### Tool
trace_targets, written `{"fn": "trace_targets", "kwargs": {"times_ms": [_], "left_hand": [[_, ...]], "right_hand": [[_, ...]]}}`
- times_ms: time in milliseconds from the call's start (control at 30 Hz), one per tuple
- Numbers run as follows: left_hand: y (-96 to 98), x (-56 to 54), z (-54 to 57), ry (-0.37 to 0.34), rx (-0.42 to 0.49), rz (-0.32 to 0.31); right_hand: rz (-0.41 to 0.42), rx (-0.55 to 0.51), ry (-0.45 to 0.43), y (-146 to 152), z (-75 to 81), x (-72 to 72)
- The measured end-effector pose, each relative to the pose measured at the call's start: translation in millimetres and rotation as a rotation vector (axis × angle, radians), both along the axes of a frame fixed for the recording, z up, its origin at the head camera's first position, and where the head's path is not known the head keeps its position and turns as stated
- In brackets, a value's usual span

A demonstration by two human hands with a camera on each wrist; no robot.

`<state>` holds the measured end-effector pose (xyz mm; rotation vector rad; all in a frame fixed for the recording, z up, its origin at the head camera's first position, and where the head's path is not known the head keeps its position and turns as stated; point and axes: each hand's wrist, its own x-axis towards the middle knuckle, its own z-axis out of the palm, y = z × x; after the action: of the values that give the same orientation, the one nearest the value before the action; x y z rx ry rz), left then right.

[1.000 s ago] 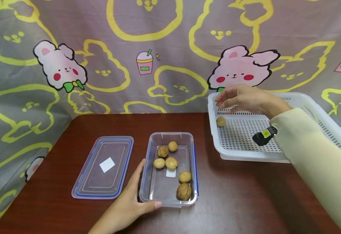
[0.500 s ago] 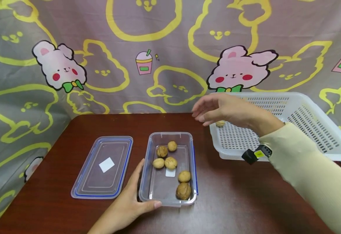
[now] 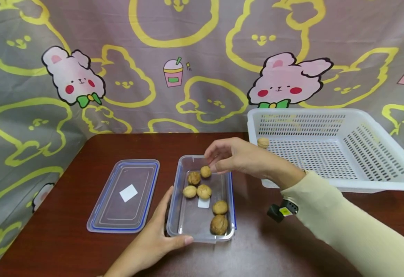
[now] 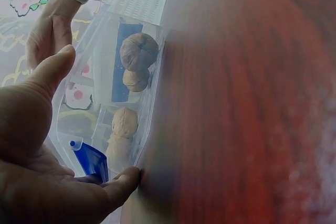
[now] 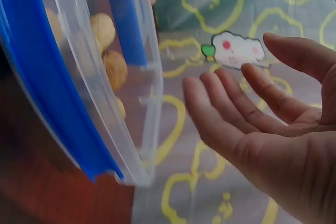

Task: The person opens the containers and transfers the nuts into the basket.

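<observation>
A clear plastic food container [image 3: 191, 229] with blue clips stands on the table in the head view. Several walnuts [image 3: 219, 224] lie loose inside it. My left hand [image 3: 152, 235] holds the container at its near left corner, thumb along the front wall and fingers along the left side. Over the far right corner of the container hovers my right hand [image 3: 238, 157]. Its fingers are loosely bent, and the right wrist view shows nothing in the right hand [image 5: 273, 114]. One walnut [image 3: 263, 143] sits at the left side of the white perforated basket [image 3: 361, 187].
The container's lid [image 3: 117, 215], clear with a blue seal and a white label, lies flat left of the container. A dark red-brown table [image 3: 60, 231] carries everything. Behind it hangs a patterned curtain [image 3: 202, 57]. The basket is at the back right.
My right hand has moved left and down from above the basket to the container's far right corner. The left hand and the walnuts in the container have stayed in place.
</observation>
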<state>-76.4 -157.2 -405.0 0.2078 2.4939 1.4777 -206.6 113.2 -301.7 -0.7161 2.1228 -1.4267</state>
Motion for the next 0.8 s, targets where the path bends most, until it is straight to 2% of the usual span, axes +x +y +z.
{"fn": "trace_targets", "kwargs": {"times_ms": [233,300,533,800], "left_hand": [[-1.3,0.0,-0.7,0.006,0.005,-0.004],[-1.5,-0.2,-0.9,0.002,0.005,-0.003],[-2.3,0.0,-1.6,0.001,-0.003,-0.004],[-2.2,-0.5,-2.1,-0.003,-0.01,-0.009]], "right_hand": [[-0.143,0.026,-0.086,-29.3,-15.5,10.7],[-0.176,0.032,-0.086,-36.3,-21.2,13.4],[-0.247,0.062,-0.002,-53.8,-42.7,22.2],[-0.324,0.171,0.075,-66.6,-56.7,34.0]]}}
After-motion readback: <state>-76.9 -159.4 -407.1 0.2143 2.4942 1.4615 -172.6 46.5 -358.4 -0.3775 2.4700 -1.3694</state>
